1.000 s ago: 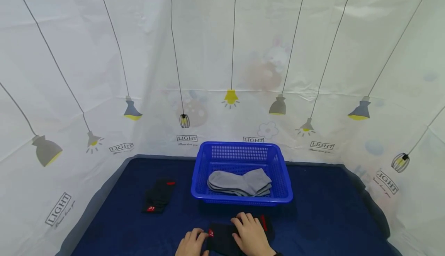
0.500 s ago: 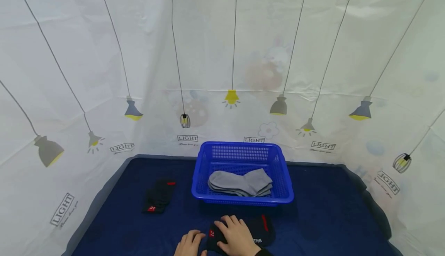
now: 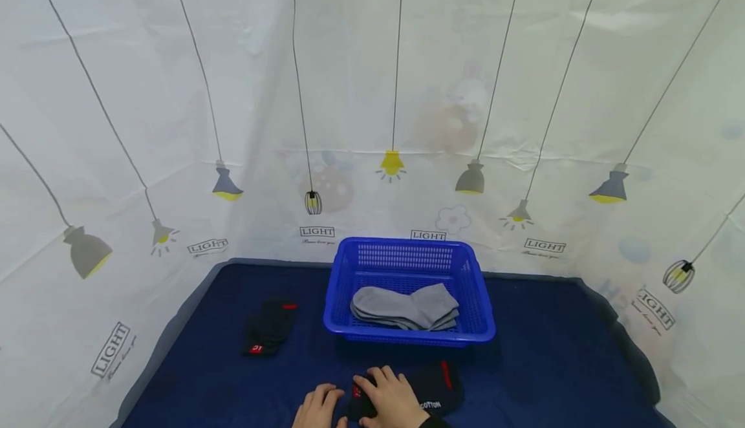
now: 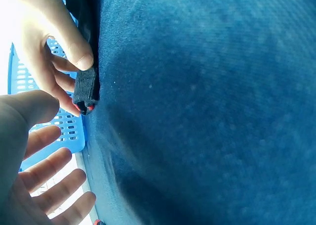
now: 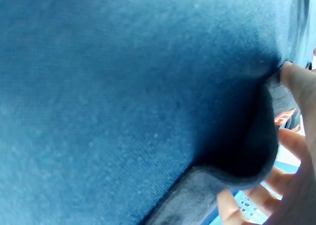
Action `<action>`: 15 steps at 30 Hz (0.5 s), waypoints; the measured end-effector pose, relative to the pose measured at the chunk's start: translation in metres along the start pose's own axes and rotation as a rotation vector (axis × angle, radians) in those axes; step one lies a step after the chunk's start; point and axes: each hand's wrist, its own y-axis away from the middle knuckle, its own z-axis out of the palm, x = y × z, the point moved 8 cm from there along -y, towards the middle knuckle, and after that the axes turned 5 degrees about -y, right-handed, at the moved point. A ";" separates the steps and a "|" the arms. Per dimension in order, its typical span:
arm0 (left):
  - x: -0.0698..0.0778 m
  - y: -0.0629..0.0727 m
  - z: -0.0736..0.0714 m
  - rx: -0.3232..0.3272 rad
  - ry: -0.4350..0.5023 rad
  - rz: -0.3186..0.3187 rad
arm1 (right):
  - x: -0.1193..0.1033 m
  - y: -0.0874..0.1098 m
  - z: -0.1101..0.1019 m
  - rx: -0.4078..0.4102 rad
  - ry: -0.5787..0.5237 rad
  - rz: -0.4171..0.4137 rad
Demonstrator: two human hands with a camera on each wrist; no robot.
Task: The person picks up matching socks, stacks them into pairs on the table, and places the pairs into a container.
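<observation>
Black socks [image 3: 433,386] with a red stripe and white lettering lie flat on the dark blue cloth in front of the basket. My right hand [image 3: 391,401] grips them at their left end, near a red label. In the right wrist view, thumb and fingers of the right hand [image 5: 296,198] sit on either side of the fabric [image 5: 190,195], which bulges up. The left wrist view shows the socks' end [image 4: 86,86] between the right thumb and fingers. Just left of it, my left hand [image 3: 316,408] has its fingers spread and holds nothing.
A blue plastic basket [image 3: 409,336] holding folded grey socks [image 3: 401,305] stands behind the hands. More black socks with red marks [image 3: 270,328] lie to the left on the cloth [image 3: 541,350]. A white lamp-printed sheet [image 3: 372,92] encloses the back and sides.
My right hand has slid left along the black socks to their labelled end, uncovering the white lettering. My left hand stays almost in place.
</observation>
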 end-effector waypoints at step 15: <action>-0.008 0.000 0.000 -0.008 0.001 -0.046 | -0.006 -0.004 0.003 0.064 0.016 -0.055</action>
